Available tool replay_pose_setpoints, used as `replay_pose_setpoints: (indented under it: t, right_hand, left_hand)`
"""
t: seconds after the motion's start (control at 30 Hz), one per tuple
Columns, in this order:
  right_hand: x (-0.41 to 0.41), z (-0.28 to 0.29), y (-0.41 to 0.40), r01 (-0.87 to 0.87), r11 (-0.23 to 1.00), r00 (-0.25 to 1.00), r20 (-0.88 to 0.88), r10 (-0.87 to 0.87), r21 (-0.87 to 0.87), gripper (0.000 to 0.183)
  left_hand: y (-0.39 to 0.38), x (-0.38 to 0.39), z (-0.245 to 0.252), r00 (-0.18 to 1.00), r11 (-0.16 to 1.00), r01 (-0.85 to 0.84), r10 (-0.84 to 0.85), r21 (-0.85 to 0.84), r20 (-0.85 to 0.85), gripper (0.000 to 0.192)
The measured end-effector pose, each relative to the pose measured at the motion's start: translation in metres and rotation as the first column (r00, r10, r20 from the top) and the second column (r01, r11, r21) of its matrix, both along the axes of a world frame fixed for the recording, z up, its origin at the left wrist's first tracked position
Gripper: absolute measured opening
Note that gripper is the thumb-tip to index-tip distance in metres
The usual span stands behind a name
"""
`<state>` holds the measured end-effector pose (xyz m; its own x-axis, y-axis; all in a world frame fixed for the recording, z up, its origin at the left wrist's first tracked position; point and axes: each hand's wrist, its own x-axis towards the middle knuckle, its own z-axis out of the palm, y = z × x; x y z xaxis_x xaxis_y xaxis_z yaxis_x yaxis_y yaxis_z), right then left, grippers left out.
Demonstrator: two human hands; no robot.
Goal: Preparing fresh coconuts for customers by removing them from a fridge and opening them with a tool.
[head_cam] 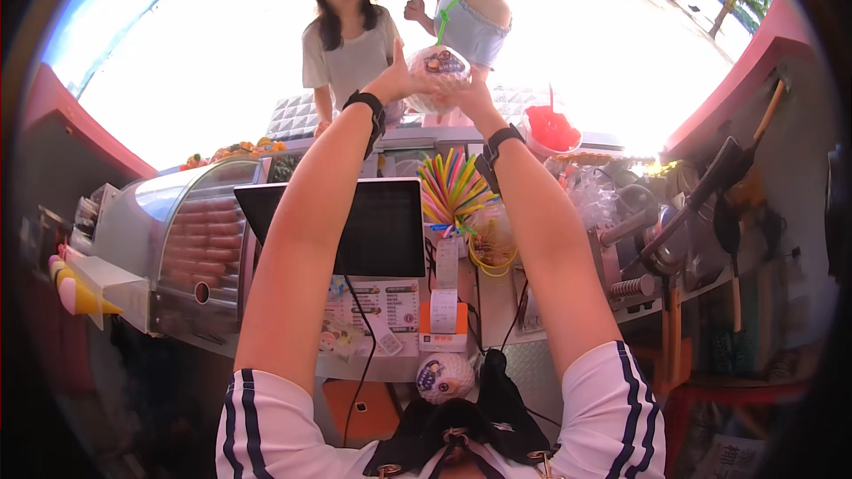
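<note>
Both my arms reach out over the counter. My left hand [397,81] is on the left side of a wrapped coconut [437,74] in a white net, and my right hand [475,94] grips its right side. A label with writing faces up on it. Out of its top stands a bent green drinking straw [446,18]. A second wrapped coconut [444,378] sits close to my body. Two people face me across the counter; one person [346,33] stands left of the coconut, and the other [476,26] is behind it, holding a pole.
A sausage roller grill [203,239] stands left of a dark screen [383,226]. Colourful straws [456,189] fill a holder beside it. An orange receipt printer [442,339] has paper out. At the right are a tub of red fruit [552,130] and hanging utensils [725,213].
</note>
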<state>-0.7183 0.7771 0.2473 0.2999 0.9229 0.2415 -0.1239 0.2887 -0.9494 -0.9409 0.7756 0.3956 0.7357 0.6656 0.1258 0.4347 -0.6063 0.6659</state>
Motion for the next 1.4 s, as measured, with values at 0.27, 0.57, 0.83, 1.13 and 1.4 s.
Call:
replay_pose_setpoints:
  t: [0.27,0.57,0.83,1.13,1.4]
  right_hand:
    - [-0.102,0.081,-0.062,0.482,0.866,0.727,0.613,-0.310,-0.134,0.053]
    - [-0.225,0.212,-0.341,0.305,0.947,0.916,0.242,-0.321,0.101,0.025]
    - [-0.257,-0.015,-0.523,-0.035,0.840,0.669,0.612,0.423,-0.542,0.010]
    - [-0.273,-0.081,-0.536,0.004,0.952,0.594,0.766,0.244,-0.307,0.014]
    - [-0.277,-0.081,-0.532,0.021,0.976,0.490,0.853,0.179,-0.217,0.015]
  left_hand:
    - [-0.094,-0.077,0.047,0.936,0.977,-0.074,-0.001,0.201,0.351,0.050]
    - [-0.370,-0.202,-0.014,0.802,0.949,-0.186,0.297,-0.256,0.518,0.046]
    - [-0.482,-0.249,-0.270,0.956,0.736,-0.234,0.293,-0.635,-0.013,0.073]
    - [-0.495,-0.225,-0.291,0.873,0.256,-0.132,0.487,-0.958,0.010,0.073]
    - [-0.495,-0.223,-0.291,0.864,0.283,-0.175,0.503,-0.943,-0.009,0.071]
